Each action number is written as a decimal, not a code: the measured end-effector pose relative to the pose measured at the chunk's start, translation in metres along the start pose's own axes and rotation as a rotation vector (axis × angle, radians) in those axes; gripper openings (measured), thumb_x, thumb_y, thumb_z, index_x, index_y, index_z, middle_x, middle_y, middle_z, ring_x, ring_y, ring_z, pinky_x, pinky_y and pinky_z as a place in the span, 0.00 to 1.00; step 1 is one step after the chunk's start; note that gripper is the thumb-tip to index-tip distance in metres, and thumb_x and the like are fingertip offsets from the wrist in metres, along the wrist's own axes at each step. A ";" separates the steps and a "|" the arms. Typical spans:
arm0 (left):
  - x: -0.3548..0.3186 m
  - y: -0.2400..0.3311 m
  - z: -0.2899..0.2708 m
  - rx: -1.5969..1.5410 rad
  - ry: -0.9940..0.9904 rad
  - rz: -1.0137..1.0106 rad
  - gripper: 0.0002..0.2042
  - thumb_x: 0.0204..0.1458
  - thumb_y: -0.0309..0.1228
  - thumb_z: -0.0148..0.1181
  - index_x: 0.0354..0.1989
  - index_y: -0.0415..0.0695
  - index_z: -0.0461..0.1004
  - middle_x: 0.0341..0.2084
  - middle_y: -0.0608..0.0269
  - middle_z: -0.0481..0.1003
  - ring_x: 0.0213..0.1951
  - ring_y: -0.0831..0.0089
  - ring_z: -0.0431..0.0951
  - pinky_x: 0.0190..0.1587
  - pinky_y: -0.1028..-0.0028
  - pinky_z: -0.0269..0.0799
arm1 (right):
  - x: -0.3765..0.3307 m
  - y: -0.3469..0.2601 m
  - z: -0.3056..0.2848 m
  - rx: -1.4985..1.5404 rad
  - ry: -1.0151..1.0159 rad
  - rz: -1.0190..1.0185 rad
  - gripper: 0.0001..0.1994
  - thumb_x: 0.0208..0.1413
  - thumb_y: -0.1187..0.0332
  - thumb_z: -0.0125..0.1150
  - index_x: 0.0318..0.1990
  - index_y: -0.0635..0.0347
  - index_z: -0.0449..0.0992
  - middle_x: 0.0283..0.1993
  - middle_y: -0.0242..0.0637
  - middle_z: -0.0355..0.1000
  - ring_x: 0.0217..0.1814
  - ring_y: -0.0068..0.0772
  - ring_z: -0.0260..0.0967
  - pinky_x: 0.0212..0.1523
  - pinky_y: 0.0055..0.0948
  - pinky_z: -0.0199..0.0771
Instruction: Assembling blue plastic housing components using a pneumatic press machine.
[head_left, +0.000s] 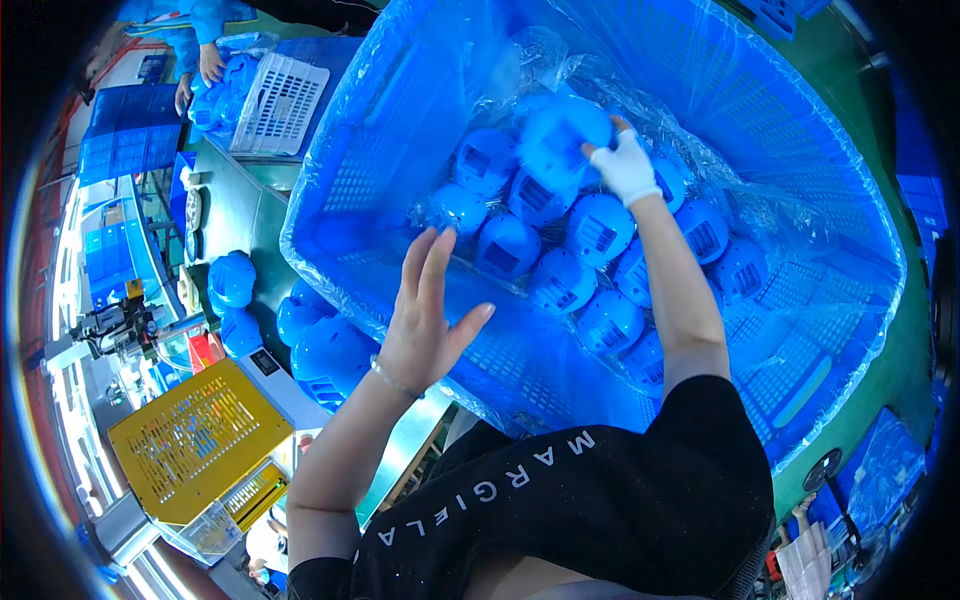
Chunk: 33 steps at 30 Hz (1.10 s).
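A: Reaching far into the crate (830,200), the gloved right hand (626,166) clasps a blue shell (556,135) above the stacked shells (590,270).

B: And the left hand (425,320)?

A: Fingers spread, holding nothing, by the plastic liner (400,100), probably steadying.

Crate (800,330): bright blue, perforated grid walls, lined with clear glossy plastic film (560,60).
Shells in crate (560,280): matching blue, each with a darker slotted vent patch.
Right hand (625,165): white glove, gripping one blue shell (555,135).
Left hand (425,320): bare, thin silver bracelet at the wrist.
Shirt (600,510): black, pale lettering.
Machine cover (195,435): yellow, dotted perforations.
Basket (278,100): white lattice.
Floor (870,130): green.
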<state>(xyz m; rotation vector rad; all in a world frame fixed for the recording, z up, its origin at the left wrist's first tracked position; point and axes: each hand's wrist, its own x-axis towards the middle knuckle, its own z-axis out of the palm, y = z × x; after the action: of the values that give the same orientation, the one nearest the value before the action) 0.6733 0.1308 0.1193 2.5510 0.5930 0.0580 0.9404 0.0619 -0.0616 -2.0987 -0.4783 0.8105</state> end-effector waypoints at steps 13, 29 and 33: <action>-0.155 -0.082 -0.073 0.477 0.351 -0.551 0.29 0.44 0.28 0.57 0.56 0.39 0.53 0.51 0.49 0.60 0.53 0.54 0.60 0.55 0.62 0.54 | 0.022 0.044 0.049 -0.650 -0.017 0.106 0.33 0.45 0.59 0.53 0.59 0.57 0.51 0.57 0.49 0.53 0.50 0.49 0.63 0.47 0.41 0.66; -0.213 -0.137 -0.076 -0.759 0.296 -0.833 0.33 0.45 0.35 0.60 0.57 0.39 0.50 0.36 0.56 0.68 0.30 0.77 0.70 0.30 0.80 0.67 | -0.159 -0.050 0.087 0.036 -0.275 -0.394 0.23 0.47 0.69 0.56 0.52 0.61 0.62 0.44 0.44 0.69 0.31 0.24 0.67 0.35 0.23 0.66; -0.220 -0.124 -0.095 -0.734 0.354 -0.682 0.34 0.43 0.34 0.62 0.57 0.39 0.51 0.36 0.57 0.67 0.30 0.76 0.70 0.31 0.78 0.68 | -0.202 -0.105 0.084 0.171 -0.478 -0.460 0.25 0.45 0.71 0.58 0.54 0.59 0.61 0.46 0.44 0.68 0.32 0.24 0.68 0.36 0.23 0.67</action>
<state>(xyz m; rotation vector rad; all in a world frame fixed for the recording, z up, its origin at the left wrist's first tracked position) 0.4106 0.1786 0.1562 1.5478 1.2715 0.4065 0.7308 0.0544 0.0612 -1.5406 -1.0613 1.0282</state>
